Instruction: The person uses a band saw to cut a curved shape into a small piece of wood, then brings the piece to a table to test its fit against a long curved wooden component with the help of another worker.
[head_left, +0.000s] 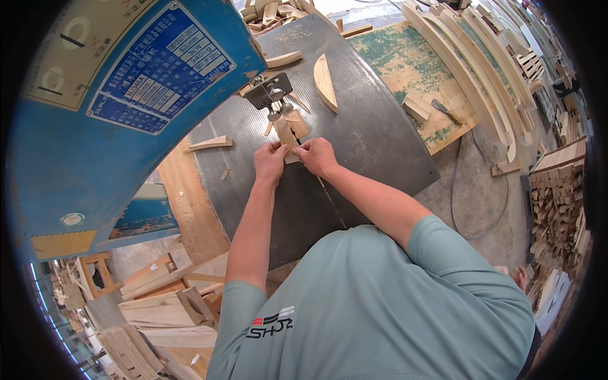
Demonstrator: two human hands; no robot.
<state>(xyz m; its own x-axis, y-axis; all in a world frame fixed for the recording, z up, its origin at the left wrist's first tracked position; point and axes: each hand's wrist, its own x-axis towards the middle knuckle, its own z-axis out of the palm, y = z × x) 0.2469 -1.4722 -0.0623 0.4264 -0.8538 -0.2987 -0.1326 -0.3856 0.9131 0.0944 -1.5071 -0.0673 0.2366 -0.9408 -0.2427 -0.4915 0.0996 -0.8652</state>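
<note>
- On the dark-grey metal table (380,145), the left hand (270,161) and right hand (320,156) are pinching a flat, pale wooden piece (287,134), each grip narrow.
- Beyond, a black metal guide (265,94) is standing by its far end; cutting seems unfinished.
- Farther, a half-moon wooden offcut (325,83) is lying, apparently already sawn.

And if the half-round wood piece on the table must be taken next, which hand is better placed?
Probably the right hand: it is nearer to the half-round piece, while the left hand sits farther left. Both hold the narrow wood piece, though.
</note>
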